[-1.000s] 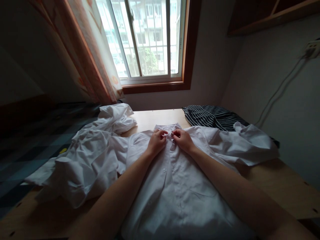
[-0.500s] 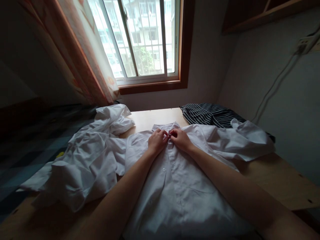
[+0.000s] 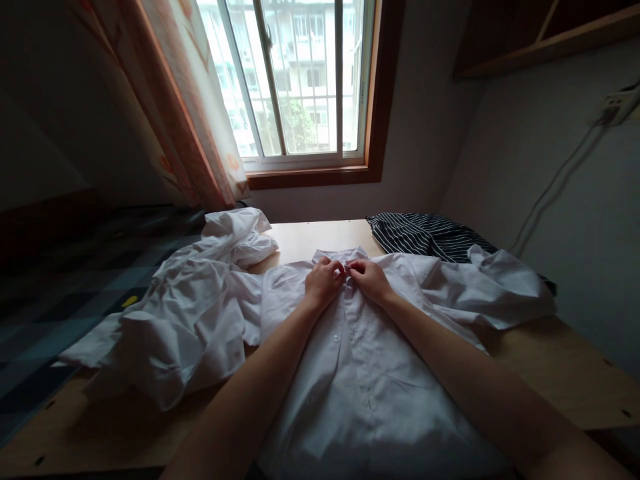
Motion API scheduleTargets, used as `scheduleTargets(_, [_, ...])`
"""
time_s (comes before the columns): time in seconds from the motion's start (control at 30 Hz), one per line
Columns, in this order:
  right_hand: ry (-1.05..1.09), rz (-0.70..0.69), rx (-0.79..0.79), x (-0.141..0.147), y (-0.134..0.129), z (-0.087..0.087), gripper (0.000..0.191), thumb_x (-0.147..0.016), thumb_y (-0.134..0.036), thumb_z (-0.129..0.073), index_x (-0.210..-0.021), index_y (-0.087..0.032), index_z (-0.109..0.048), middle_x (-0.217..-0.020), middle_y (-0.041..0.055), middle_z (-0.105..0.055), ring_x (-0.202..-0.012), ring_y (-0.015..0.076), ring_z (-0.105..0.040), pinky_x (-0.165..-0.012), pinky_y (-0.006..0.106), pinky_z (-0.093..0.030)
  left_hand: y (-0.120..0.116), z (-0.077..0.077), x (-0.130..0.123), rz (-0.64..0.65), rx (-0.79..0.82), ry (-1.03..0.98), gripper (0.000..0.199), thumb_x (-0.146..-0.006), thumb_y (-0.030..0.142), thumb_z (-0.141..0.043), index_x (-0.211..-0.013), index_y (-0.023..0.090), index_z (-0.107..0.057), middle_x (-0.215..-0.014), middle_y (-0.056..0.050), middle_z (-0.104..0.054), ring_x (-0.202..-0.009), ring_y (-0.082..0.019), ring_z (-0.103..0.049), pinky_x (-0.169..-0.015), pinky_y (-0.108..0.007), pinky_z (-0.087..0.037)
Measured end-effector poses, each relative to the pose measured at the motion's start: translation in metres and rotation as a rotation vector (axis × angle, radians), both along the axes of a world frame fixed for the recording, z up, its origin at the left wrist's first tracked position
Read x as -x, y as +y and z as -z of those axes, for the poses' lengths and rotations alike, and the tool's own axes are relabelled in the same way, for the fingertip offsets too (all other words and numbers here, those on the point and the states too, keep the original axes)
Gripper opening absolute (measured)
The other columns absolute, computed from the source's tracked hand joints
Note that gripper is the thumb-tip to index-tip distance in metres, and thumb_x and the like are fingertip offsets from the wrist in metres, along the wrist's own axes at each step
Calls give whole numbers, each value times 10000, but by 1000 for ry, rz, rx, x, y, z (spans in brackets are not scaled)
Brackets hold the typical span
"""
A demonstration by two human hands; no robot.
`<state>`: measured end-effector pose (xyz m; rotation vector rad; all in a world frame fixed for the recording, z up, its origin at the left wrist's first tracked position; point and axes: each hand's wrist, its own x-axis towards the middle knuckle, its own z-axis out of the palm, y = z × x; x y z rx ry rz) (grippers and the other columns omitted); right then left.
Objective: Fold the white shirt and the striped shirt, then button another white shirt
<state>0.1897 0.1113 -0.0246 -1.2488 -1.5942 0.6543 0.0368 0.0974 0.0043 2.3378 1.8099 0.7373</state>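
A white shirt [image 3: 390,380] lies front up, its collar [image 3: 341,255] at the far end and its sleeves spread to both sides. Just below the collar, my left hand [image 3: 324,280] pinches the placket with bent fingers. My right hand [image 3: 369,279] faces it, thumb and fingertips closed on the shirt's other front edge. The fingertips of both hands nearly touch. A small button [image 3: 337,338] shows lower on the left front panel. Whatever small part lies between the fingertips is too small to make out.
Under the shirt is a wooden table [image 3: 575,373]. Another crumpled white cloth [image 3: 240,233] lies at the back left, a black striped garment [image 3: 425,233] at the back right. A checked dark cloth [image 3: 65,287] spreads along the left. A window and curtain [image 3: 170,100] stand behind.
The whole view has shifted slightly, so things appear a little further right. Both hands stay at the shirt's placket below the collar, with only slight finger movement.
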Motion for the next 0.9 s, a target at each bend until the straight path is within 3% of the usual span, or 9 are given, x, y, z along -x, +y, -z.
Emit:
scheduleTargets(0.17, [67, 22, 10, -4, 5, 4, 161, -769, -289, -635, -826, -164, -719, -831, 62, -755, -785, 207, -693, -745, 298, -523, 5, 2, 3, -7, -56, -131, 93, -908, 236, -588, -934, 179, -657, -984, -67, -648, -870, -184, -640, -774, -279, -485])
scheduleTargets(0.33, [66, -26, 39, -3, 6, 5, 223, -770, -375, -638, -787, -163, -705, -762, 58, -736, -724, 204, -671, -641, 273, -497, 8, 6, 3, 51, -99, -156, 53, -883, 213, -609, -857, 180, -641, -888, -63, -663, -869, -205, -638, -796, -303, -493])
scheduleTargets(0.57, [155, -66, 31, -3, 4, -1, 222, -796, -363, -614, -771, -158, -696, -730, 52, -730, -686, 192, -667, -631, 264, -492, 7, 7, 3, 126, -104, -152, 86, -828, 126, -607, -798, 182, -665, -793, -41, -688, -765, -183, -636, -742, -285, -483])
scheduleTargets(0.9, [10, -23, 16, 3, 2, 1, 138, -829, -238, -620, -827, -177, -744, -848, 53, -766, -794, 196, -702, -732, 273, -520, 9, 7, 12, 170, -59, -356, 120, -773, 129, -643, -822, 196, -728, -789, -3, -742, -720, -147, -670, -680, -229, -481])
